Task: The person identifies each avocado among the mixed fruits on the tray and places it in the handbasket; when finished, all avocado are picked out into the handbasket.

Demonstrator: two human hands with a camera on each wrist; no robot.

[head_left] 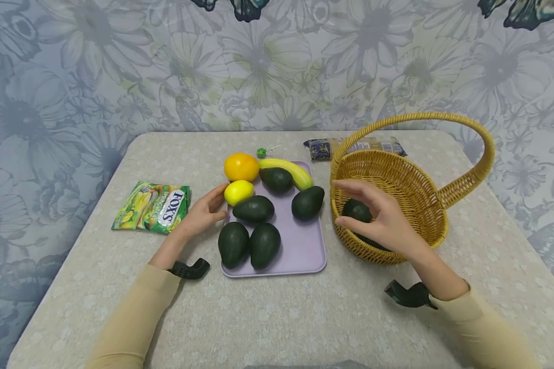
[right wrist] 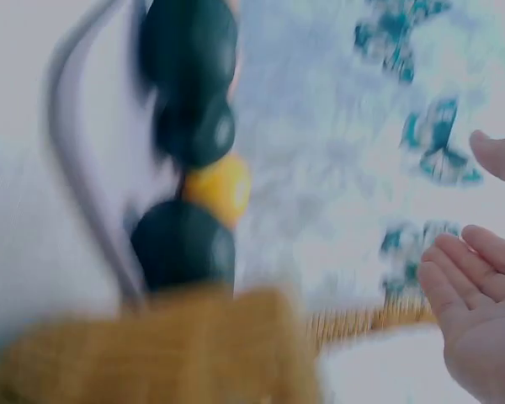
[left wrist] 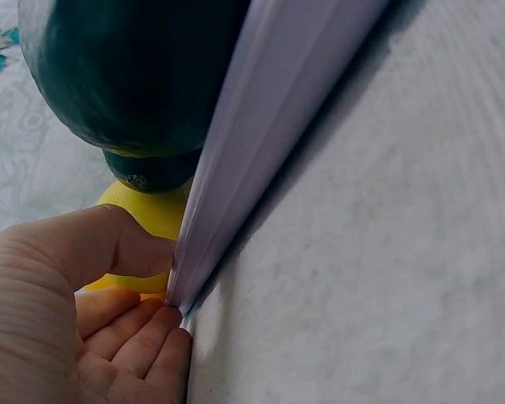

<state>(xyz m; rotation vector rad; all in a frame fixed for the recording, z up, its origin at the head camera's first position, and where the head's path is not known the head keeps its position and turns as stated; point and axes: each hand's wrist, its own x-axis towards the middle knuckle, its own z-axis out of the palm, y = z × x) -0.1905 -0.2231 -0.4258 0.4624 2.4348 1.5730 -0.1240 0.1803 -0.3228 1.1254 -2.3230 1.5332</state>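
Observation:
On the head view's left, my left hand (head_left: 203,211) is at the left rim of a lilac tray (head_left: 300,246), next to a lemon (head_left: 238,192). Its thumb and fingertips reach the tray's edge in the left wrist view. The tray carries several avocados (head_left: 254,209), a banana (head_left: 282,166) and the lemon; an orange (head_left: 241,167) sits at its far left corner. Over a wicker basket (head_left: 424,205) hovers my right hand (head_left: 380,215), fingers spread and holding nothing. Below it in the basket lies an avocado (head_left: 356,209); dark green skin beside it is partly hidden by the hand.
A green FOX'S candy bag (head_left: 152,206) lies left of the tray. Behind the tray is a green-wrapped lollipop (head_left: 261,152). A long packet (head_left: 323,148) lies behind the basket, whose tall handle (head_left: 487,148) arches over it. A flowered wall borders the table's far side.

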